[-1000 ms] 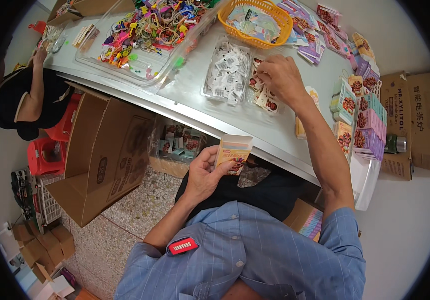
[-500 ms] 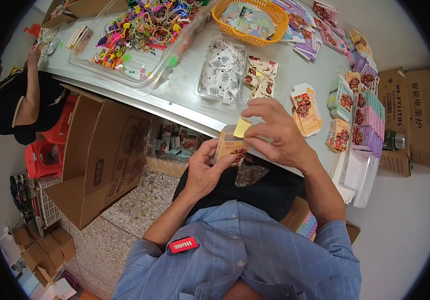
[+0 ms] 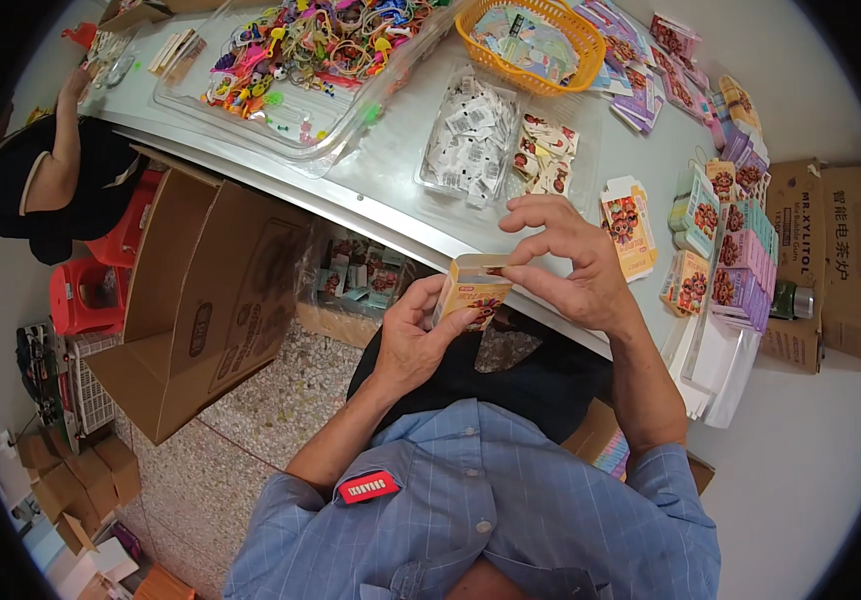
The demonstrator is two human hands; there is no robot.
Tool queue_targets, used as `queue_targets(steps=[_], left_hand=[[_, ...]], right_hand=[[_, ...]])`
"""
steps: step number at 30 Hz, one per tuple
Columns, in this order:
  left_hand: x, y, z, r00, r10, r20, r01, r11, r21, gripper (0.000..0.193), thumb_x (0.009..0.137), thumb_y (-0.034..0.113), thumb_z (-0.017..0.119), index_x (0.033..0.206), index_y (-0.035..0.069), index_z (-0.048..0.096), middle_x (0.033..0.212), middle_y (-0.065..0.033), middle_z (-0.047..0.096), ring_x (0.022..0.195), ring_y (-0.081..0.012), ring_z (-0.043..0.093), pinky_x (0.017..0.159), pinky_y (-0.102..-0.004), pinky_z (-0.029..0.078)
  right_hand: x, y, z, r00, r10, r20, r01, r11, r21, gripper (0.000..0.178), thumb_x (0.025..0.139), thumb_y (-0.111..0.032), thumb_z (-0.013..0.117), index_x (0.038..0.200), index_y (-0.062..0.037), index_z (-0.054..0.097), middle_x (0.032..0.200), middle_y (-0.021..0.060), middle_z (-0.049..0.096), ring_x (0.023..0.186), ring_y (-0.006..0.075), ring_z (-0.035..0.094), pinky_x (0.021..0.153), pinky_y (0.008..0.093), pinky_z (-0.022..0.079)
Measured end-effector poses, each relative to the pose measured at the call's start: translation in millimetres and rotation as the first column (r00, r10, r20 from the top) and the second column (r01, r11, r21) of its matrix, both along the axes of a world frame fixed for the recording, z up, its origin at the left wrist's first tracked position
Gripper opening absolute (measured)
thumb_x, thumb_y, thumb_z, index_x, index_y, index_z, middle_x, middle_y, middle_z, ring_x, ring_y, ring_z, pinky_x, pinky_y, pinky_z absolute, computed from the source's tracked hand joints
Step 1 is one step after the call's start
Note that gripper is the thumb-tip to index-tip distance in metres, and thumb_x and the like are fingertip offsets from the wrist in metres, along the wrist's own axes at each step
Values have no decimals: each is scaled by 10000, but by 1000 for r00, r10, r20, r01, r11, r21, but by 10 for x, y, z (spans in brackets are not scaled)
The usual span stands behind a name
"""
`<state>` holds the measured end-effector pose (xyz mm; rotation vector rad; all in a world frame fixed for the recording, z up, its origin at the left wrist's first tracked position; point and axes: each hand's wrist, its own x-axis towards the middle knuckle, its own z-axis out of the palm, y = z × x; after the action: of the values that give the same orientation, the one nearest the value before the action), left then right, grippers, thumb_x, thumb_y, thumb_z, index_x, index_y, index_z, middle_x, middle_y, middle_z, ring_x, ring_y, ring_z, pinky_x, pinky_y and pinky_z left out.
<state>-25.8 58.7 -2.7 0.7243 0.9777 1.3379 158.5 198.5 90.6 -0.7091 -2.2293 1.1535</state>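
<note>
Here's the left hand, wrapped around a small yellow-orange carton, thumb pressed flat on the printed front, fingers closed behind. The carton is on the person's side of the sachet tray, just off the table's edge, tilted, top open. And in comes the right hand from the right: index finger and thumb close together at the carton's open rim, other fingers loosely spread. Whether they pinch anything, I can't tell!

Right beside the sachet tray lie cream picture cards; farther right of it, flat orange cartons overlap. Beyond the tray, slightly right, sits the yellow plastic basket of printed papers. Left of the tray, a big clear bin of bright trinkets, and far left of it, a co-worker's arm reaches over the tabletop.
</note>
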Motion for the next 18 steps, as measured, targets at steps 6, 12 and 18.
queue_targets(steps=[6, 12, 18], left_hand=[[4, -7, -24, 999, -43, -28, 44, 999, 24, 399, 943, 31, 674, 1298, -40, 508, 1195, -126, 661, 1064, -143, 646, 916, -269, 533], [0, -17, -49, 1000, -15, -11, 15, 999, 30, 398, 943, 34, 675, 1298, -38, 509, 1185, -117, 668, 1066, -139, 643, 911, -269, 531], [-25, -36, -55, 1000, -3, -3, 3, 1000, 19, 397, 941, 28, 675, 1294, -45, 510, 1187, -123, 670, 1069, -140, 642, 911, -267, 532]], right_hand=[[18, -1, -42, 996, 67, 64, -62, 995, -72, 113, 817, -61, 749, 925, -29, 735, 1163, 99, 666, 1221, 295, 564, 1044, 416, 420], [-61, 137, 111, 986, 71, 148, -68, 997, -20, 184, 851, -88, 729, 1024, -24, 727, 1159, 129, 672, 1193, 297, 584, 1034, 395, 433], [-415, 859, -53, 923, -294, 247, 116, 826, 551, 271, 829, -103, 719, 1093, -49, 692, 1113, 132, 673, 1115, 295, 601, 1010, 405, 448]])
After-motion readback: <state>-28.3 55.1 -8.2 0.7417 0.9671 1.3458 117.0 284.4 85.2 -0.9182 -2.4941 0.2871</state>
